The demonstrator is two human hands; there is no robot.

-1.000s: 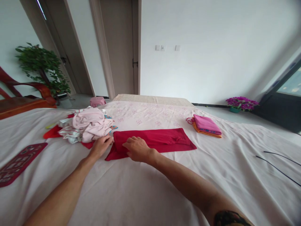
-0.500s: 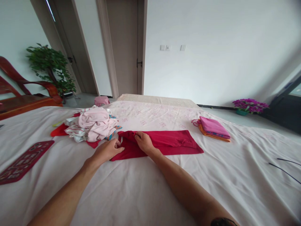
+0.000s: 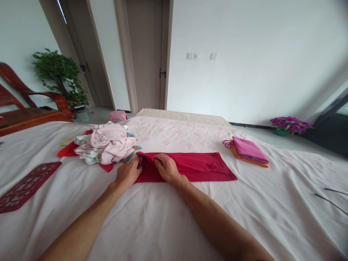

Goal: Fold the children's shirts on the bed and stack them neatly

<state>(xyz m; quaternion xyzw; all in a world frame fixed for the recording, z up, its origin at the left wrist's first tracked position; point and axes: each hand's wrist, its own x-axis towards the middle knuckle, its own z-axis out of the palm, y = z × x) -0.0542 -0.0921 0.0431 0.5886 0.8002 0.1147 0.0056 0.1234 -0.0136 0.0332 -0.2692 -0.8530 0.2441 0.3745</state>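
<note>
A dark red garment (image 3: 195, 167) lies folded in a long strip across the pale sheet of the bed (image 3: 168, 217). My left hand (image 3: 128, 173) grips its left end with curled fingers. My right hand (image 3: 166, 166) pinches the same end just to the right, lifting a small fold of the cloth. The two hands sit close together, almost touching.
A heap of pink, white and red clothes (image 3: 104, 146) lies just left of the hands. A folded pink and orange stack (image 3: 248, 150) rests at the right. A dark red patterned cloth (image 3: 25, 185) lies at the left, black cables (image 3: 331, 197) at the right edge. Beyond the bed are a wooden chair (image 3: 29, 108), a plant (image 3: 62, 76) and doors.
Both hands have closed on the left end of the red garment; the right hand slid left from lying on the cloth to pinching it. The trailing lower-left corner has been tucked in.
</note>
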